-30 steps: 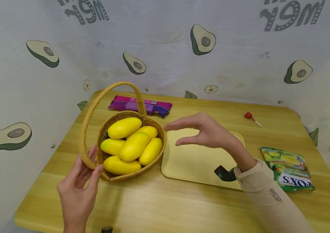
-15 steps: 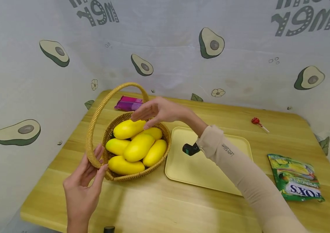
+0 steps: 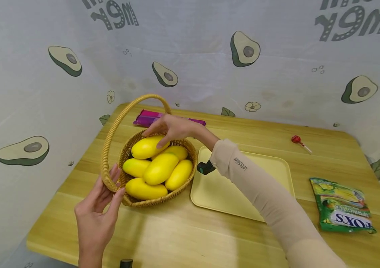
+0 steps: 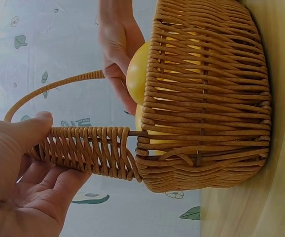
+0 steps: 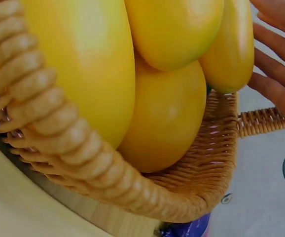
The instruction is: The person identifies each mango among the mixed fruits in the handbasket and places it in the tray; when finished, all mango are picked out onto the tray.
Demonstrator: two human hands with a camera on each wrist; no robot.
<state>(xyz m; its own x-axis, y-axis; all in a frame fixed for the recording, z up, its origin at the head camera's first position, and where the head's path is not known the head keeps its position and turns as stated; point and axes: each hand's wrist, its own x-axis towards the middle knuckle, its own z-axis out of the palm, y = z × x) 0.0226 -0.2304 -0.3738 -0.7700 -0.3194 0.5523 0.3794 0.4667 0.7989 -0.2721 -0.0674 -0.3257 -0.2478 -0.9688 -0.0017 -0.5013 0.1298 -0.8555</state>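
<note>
One sleeve crosses the tray beside the basket.

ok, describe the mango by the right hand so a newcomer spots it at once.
On the wooden table, left of the yellow tray, sits a wicker basket. The mango lies at its back left, the only one between thumb and fingers of the right hand.

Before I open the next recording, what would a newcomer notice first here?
Probably the bright yellow fruits, heaped in a wicker basket left of the tray. Next, the left hand, holding the handle near its base, and the right hand, arched over the farthest fruit.
</note>
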